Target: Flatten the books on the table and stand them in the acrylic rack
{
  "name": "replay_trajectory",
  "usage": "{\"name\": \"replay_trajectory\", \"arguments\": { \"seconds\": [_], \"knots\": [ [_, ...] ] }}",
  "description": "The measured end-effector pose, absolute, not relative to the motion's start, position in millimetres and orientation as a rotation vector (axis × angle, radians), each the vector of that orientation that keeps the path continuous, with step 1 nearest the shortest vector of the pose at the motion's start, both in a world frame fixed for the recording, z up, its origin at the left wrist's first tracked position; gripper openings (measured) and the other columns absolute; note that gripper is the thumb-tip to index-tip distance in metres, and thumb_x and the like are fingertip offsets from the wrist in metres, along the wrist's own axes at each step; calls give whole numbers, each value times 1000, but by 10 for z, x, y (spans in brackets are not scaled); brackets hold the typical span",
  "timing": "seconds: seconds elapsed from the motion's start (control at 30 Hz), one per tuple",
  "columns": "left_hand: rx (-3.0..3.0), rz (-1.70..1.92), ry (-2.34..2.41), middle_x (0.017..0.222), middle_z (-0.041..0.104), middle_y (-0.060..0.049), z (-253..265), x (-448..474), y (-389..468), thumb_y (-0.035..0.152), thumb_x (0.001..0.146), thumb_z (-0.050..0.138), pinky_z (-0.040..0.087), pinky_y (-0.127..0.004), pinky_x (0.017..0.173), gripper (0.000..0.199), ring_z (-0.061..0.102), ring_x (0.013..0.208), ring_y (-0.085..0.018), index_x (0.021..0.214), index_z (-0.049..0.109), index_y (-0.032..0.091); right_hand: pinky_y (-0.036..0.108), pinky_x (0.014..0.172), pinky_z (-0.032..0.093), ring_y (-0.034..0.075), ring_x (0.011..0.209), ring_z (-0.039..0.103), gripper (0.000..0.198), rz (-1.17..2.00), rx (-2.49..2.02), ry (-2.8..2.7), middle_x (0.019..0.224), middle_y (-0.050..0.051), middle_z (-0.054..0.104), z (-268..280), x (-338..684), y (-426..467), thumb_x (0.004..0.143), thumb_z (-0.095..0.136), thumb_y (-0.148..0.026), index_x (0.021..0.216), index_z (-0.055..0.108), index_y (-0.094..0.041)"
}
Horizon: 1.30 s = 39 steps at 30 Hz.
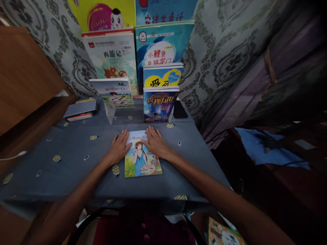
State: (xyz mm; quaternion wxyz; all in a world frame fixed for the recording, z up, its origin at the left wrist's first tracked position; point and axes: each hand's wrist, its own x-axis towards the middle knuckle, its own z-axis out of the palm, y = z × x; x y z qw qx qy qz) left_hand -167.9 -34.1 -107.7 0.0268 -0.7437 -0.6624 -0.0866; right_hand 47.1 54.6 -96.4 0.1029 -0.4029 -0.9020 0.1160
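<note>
Paperback (139,162) lies flat, cover up, on the near-middle part of the dark grey-blue tablecloth (74,180). Cover: figure in yellow hat and blue overalls, holding a paint palette. Left hand (119,148) is palm down at the book's far-left edge, fingers extended and pointing far, thumb reaching to the cover edge. Right hand (156,145) is palm down over the far-right corner, fingers straight, thumb across the cover, hiding part of the title. Both hands unclosed, no grip on the book, just resting against it.

Far side of the table: clear stand (124,116) with books in stepped rows. Front row, left: pale book with a guitar player (117,97); right: dark blue-purple book (157,108), with a blue-and-yellow book (150,79) just behind it. Further back, a white-and-green book (112,56) on the left, a teal book (176,39) on the right. Black flat device (180,109) lies just right of the stand. Small book stack (81,109) at far left; white cable (14,157) at left edge. Patterned curtain (219,51) behind. Off the table: blue cloth (251,146) at right, orange-bordered book (226,236) at near right, partly cut off.
</note>
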Motion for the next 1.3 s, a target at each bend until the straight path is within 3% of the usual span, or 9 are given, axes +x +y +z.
{"name": "replay_trajectory", "arguments": {
  "seconds": [0.2,0.4,0.7,0.93,1.3],
  "knots": [
    [-2360,-238,-2092,163,29,-15,-1005,-1684,-341,44,104,26,27,-52,120,59,23,153,-27,154,33,12,56,122,13,32,154,13,82,310,-1178,-2668,163,25,22,-1007,502,454,101,17,-61,154,30,1],
    [-2463,-208,-2047,164,28,-12,-974,-1631,-437,46,105,23,23,-53,121,59,20,154,-25,156,29,18,53,123,13,29,154,14,79,295,-1176,-2702,164,22,24,-993,561,317,102,16,-59,155,29,-2],
    [-2646,-143,-1938,166,22,-12,-865,-1430,-750,51,105,18,16,-59,122,64,16,155,-26,159,21,17,56,122,15,30,155,13,76,238,-1100,-2763,165,20,20,-1009,660,143,102,17,-55,157,23,-3],
    [-2720,-183,-1813,166,21,-10,-870,-1321,-915,52,106,18,10,-56,123,63,16,155,-25,161,8,23,54,123,14,29,155,10,78,248,-1129,-2797,165,19,21,-1006,715,-56,102,17,-60,157,26,-5],
    [-2665,-110,-1764,166,23,-11,-899,-1070,-1196,54,105,19,10,-58,124,65,14,155,-26,160,17,20,61,120,22,40,152,17,69,183,-1108,-2753,165,17,24,-1013,836,-495,102,30,-53,156,31,-10]
  ]
}}
